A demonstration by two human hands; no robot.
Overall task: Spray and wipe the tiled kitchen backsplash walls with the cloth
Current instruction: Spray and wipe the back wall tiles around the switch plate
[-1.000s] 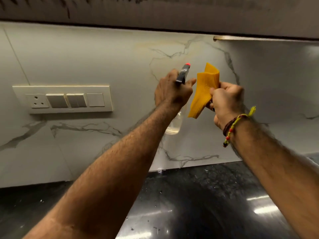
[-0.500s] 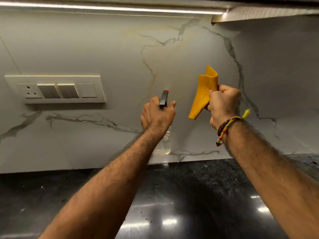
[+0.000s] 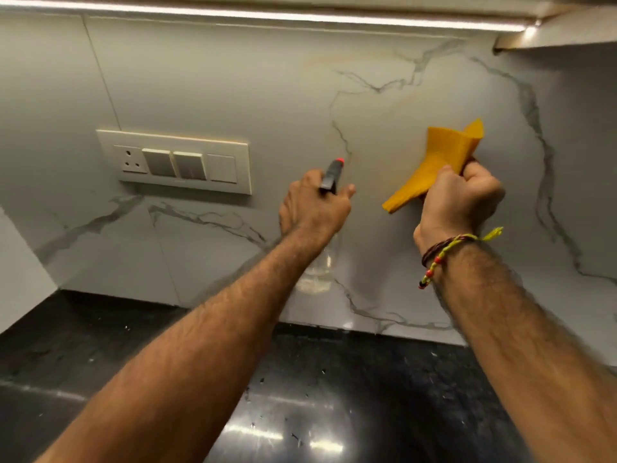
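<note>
The backsplash is pale marble-look tile with grey veins. My left hand grips a clear spray bottle; its black head with a red tip points at the wall, and the clear body hangs below my wrist. My right hand holds a folded orange cloth bunched in its fist, with the cloth's ends sticking up and to the left. Both hands are raised close in front of the tiles. Whether the cloth touches the wall is unclear.
A white switch and socket plate sits on the wall left of my hands. A glossy black stone counter runs below. A light strip glows under the upper cabinet, whose corner juts out at top right.
My left hand with the bottle came down and left, nearer the switch plate. The view shifted so the under-cabinet light now shows. My right hand keeps the cloth at roughly the same spot.
</note>
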